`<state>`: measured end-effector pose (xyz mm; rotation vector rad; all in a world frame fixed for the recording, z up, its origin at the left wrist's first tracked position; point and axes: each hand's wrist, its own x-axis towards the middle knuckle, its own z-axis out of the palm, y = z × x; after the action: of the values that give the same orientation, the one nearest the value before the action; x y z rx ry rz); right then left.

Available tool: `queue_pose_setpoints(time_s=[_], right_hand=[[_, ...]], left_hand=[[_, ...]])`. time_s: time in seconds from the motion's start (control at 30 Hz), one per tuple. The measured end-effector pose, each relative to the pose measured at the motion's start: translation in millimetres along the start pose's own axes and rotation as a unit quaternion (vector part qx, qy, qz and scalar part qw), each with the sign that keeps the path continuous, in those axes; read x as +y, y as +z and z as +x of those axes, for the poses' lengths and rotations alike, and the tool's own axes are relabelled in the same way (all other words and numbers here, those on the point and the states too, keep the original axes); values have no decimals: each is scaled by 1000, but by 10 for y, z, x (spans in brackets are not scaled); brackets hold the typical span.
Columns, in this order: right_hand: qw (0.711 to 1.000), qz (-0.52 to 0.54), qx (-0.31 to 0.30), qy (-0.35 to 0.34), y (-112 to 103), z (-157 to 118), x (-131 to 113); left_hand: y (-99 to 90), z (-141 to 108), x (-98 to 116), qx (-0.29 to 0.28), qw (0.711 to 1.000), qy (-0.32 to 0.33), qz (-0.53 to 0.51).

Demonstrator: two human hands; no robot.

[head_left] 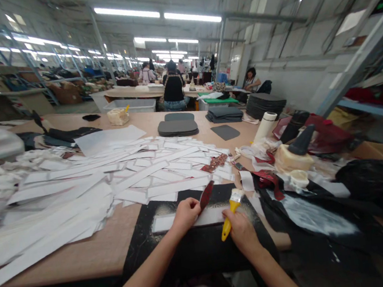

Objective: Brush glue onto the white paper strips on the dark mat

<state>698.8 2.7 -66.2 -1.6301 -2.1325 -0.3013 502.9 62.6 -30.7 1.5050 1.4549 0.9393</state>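
Note:
My left hand (187, 213) pinches a small dark red piece (206, 194) that stands up from the fingertips. My right hand (241, 228) is closed around a yellow-handled brush (231, 216), its pale bristles pointing up and away from me. Between the hands lies a white strip (162, 223) on a black mat (144, 244); the right fingertips are at its right end. Dried pale residue speckles the mat around the strip. Just beyond the mat, a wide spread of white strips (166, 165) covers the table, with a reddish patterned scrap (215, 163) among them.
At right stand a glue-crusted pot (292, 156) with a dark cone, a small white cup (299, 178) and a pale cylinder (265, 126). Stacked grey panels (177, 127) sit farther back. A black bundle (374, 186) lies far right. Co-workers (173, 86) sit at tables beyond.

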Motion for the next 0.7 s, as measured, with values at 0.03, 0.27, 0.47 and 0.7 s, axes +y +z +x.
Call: queue_pose_setpoints(time_s=[0.03, 0.27, 0.47, 0.7], right_hand=[[1000, -17, -5, 2, 20, -7, -5], [999, -32, -3, -7, 34, 4, 40], [999, -37, 1, -8, 98, -10, 56], [999, -43, -4, -8, 130, -38, 99]], left_hand=[[-104, 55, -10, 29, 998, -14, -48], [-1497, 354, 10, 321, 897, -39, -302], [-2234, 410, 249, 540, 784, 107, -287], [-1243, 714, 429, 459, 841, 268, 102]])
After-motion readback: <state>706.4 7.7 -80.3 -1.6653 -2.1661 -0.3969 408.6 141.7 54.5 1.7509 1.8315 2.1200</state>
